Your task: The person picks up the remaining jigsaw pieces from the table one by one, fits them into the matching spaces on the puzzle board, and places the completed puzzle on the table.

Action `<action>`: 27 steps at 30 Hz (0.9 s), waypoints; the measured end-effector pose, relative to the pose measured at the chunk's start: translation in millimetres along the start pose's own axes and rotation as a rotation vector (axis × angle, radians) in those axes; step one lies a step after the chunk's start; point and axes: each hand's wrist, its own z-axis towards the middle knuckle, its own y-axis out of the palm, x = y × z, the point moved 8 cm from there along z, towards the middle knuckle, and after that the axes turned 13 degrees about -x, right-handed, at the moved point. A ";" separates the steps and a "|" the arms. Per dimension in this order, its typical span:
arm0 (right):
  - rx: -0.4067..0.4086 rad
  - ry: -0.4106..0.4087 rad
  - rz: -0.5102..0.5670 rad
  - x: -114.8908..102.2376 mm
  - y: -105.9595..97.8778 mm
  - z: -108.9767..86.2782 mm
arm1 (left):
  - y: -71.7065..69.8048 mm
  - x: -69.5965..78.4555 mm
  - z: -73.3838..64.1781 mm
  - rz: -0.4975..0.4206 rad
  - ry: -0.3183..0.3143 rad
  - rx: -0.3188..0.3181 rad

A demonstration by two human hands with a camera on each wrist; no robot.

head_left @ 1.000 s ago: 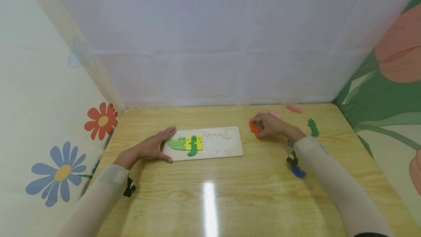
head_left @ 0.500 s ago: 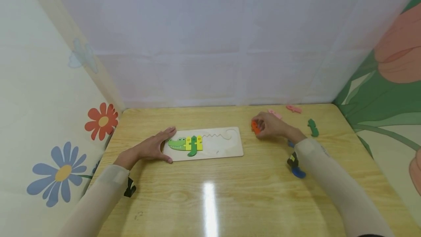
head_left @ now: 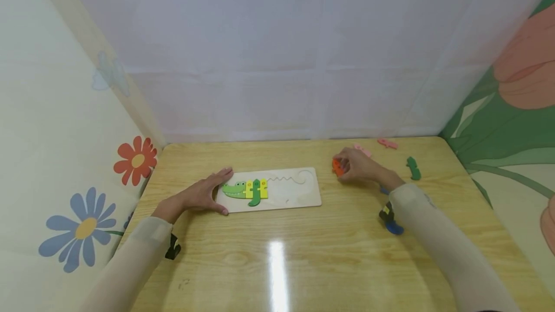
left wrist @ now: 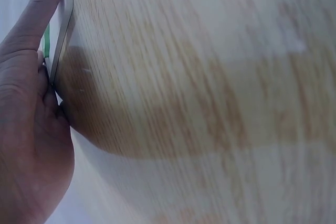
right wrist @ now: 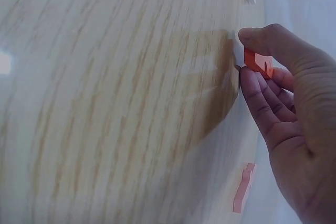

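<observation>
My right hand point(head_left: 355, 164) pinches an orange puzzle piece point(head_left: 337, 167) between thumb and fingertips, right of the puzzle board. In the right wrist view, part of the orange piece point(right wrist: 257, 62) shows between thumb and fingers, close to the tabletop. The pale wooden board point(head_left: 295, 194) lies flat with a green crocodile head point(head_left: 234, 190), two yellow pieces and a green leg piece point(head_left: 256, 191) joined at its left. A wavy tail outline is drawn beyond them. Spread across the board's left end, my left hand point(head_left: 201, 193) touches the corners with thumb and fingers.
Two pink pieces lie behind my right hand, one the farther pink piece point(head_left: 388, 144). A dark green piece point(head_left: 414, 168) is to the right. Beneath the right forearm shows a blue shape point(head_left: 394, 227), partly hidden. The wooden table point(head_left: 243, 264) meets a pale cloth wall point(head_left: 243, 110).
The orange piece has turned slightly in my right fingers and shifted a little to the right. My left hand keeps its place at the board.
</observation>
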 end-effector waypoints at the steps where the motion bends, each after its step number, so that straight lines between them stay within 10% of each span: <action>1: 0.003 0.000 0.000 -0.2 0.1 0.1 | 0.3 -0.6 0.3 -0.001 -0.001 0.001; 27: 0.113 0.022 0.092 4.7 2.3 -5.6 | 0.7 -2.4 2.1 -0.026 -0.006 0.002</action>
